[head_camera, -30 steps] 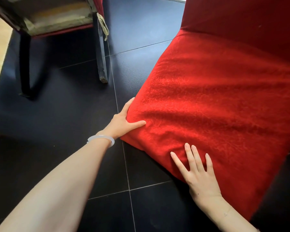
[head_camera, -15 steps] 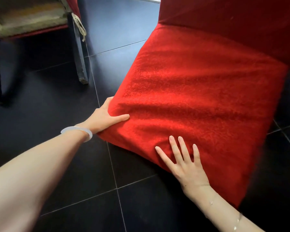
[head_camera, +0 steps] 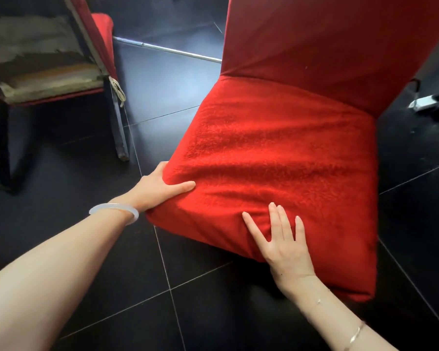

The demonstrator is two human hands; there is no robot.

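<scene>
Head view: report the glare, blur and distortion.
Head view: bluish glare on the floor tiles beside the red chair seat; the bare chair at upper left is smeared by blur; the left hand and right hand are sharp; the left forearm looms large at the lower edge, wide-angle stretch.

Change over the final second. The view has lifted and drawn back: the red seat (head_camera: pixel 276 173) now shows its right edge and near right corner, the backrest (head_camera: pixel 327 41) rises further (earlier cropped), a metal rod (head_camera: pixel 167 49) shows at length, and a white object (head_camera: pixel 423 102) has entered at right.
</scene>
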